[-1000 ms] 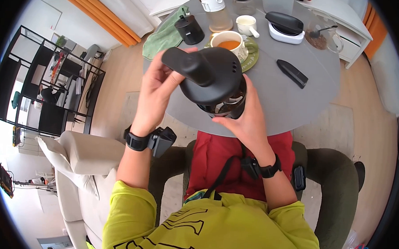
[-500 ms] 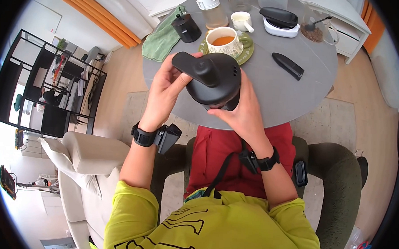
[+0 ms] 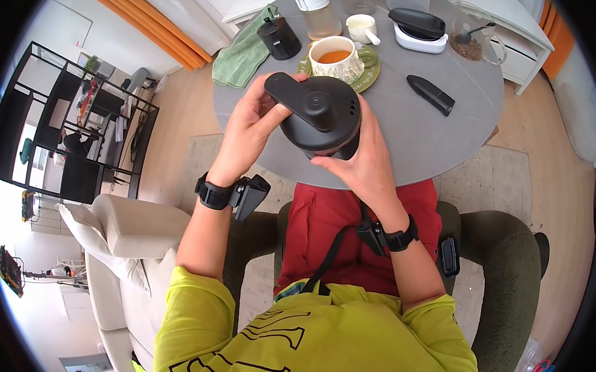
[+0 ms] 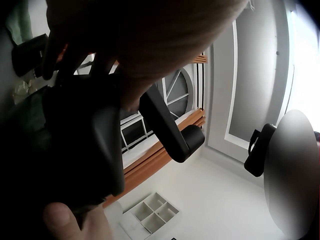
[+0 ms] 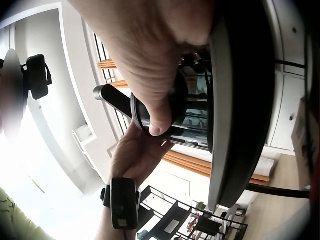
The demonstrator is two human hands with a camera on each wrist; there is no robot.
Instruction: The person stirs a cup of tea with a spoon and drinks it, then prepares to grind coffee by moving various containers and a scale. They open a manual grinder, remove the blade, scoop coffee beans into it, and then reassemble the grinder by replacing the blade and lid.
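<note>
- Two hands, one jar: left hand (image 3: 247,134) gripping by the one lever (image 3: 290,98), right hand (image 3: 372,166) curled round the side of the black-lidded jar (image 3: 327,135), above the table's (image 3: 419,145) near edge.
- One cup (image 3: 337,69), one green saucer (image 3: 371,75) beneath.

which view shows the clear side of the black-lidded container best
The right wrist view: the clear side shows up close, though the right hand covers part. The head view looks down on the lid, which hides most of it; the left wrist view is too dark.

Black-lidded container (image 3: 335,118) lower than before
</note>
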